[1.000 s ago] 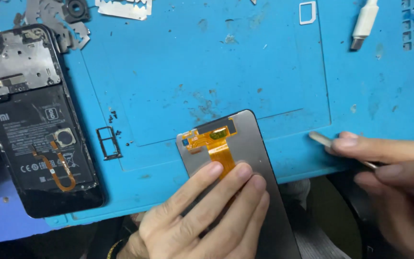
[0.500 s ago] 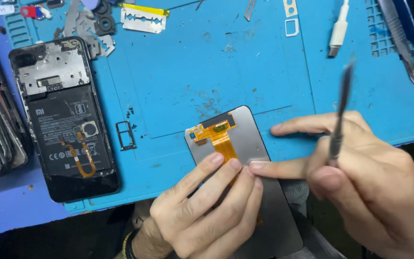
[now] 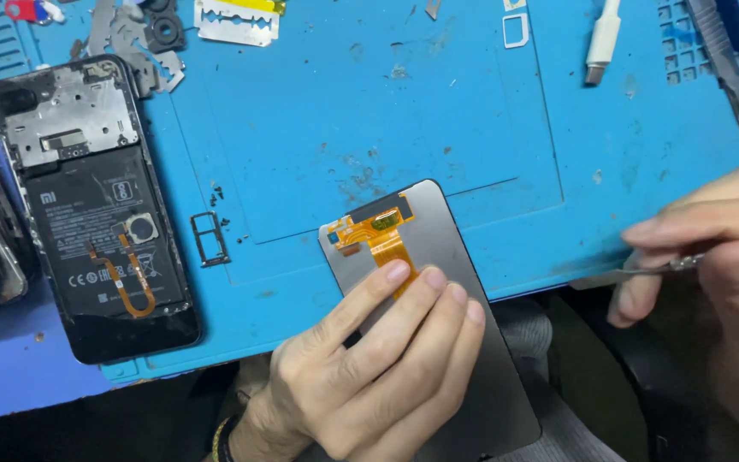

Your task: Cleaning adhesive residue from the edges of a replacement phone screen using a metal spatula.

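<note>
A grey phone screen panel [image 3: 438,248] lies face down, half on the blue work mat [image 3: 404,120], half over its front edge. An orange flex cable [image 3: 378,235] runs down its back. My left hand [image 3: 369,376] rests on the panel, three fingertips pressing on the cable's lower end. My right hand [image 3: 712,282] is at the right edge, off the panel, pinching thin metal tweezers [image 3: 643,272] that point left along the mat's front edge.
An opened phone body [image 3: 96,205] with battery and orange ribbon lies at the left. A SIM tray [image 3: 209,238] sits beside it. Metal shields [image 3: 143,51], a razor blade [image 3: 237,21], a white cable plug [image 3: 600,43] and another tray frame [image 3: 516,30] lie along the back.
My right hand has drawn away from the panel to the right, and the tool it held upright now lies nearly level. The left hand stays on the cable.
</note>
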